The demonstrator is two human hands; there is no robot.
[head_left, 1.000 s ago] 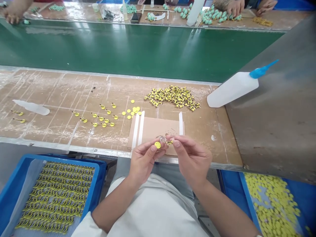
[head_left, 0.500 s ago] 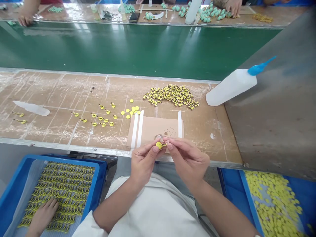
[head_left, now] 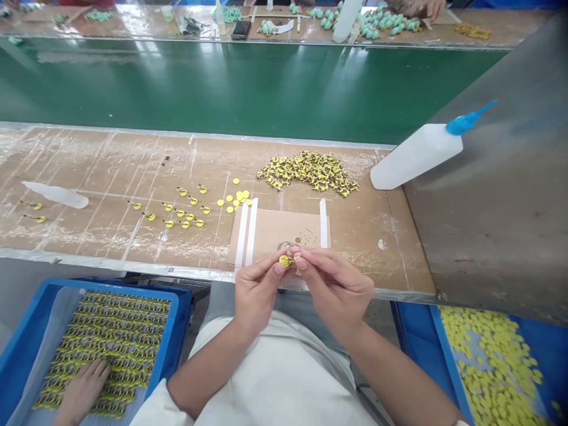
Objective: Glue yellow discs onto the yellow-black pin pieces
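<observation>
Close above the table's front edge, my left hand [head_left: 257, 293] pinches a small yellow disc [head_left: 284, 260] between thumb and fingers. My right hand [head_left: 341, 290] is closed at the disc's right side, its fingertips on a small yellow-and-black piece [head_left: 291, 260] that meets the disc; my fingers partly hide it. Under and beyond my hands lies a cardboard sheet [head_left: 279, 228] with white tape strips. Loose yellow discs [head_left: 239, 195] lie behind it to the left, and a pile of small yellow-and-black pieces [head_left: 310, 171] is farther back.
Discs with dark pieces [head_left: 180, 212] and a white pointed bottle [head_left: 57, 194] lie left. A white bottle with blue nozzle [head_left: 417, 155] leans on a metal panel [head_left: 501, 207]. Another person's hand [head_left: 86, 384] rests in a blue tray [head_left: 172, 331]. Yellow discs fill a right-hand tray [head_left: 455, 370].
My hands and the disc have shifted very slightly left. The other person's hand in the left tray has moved a little right. Across the green belt, people's hands have moved.
</observation>
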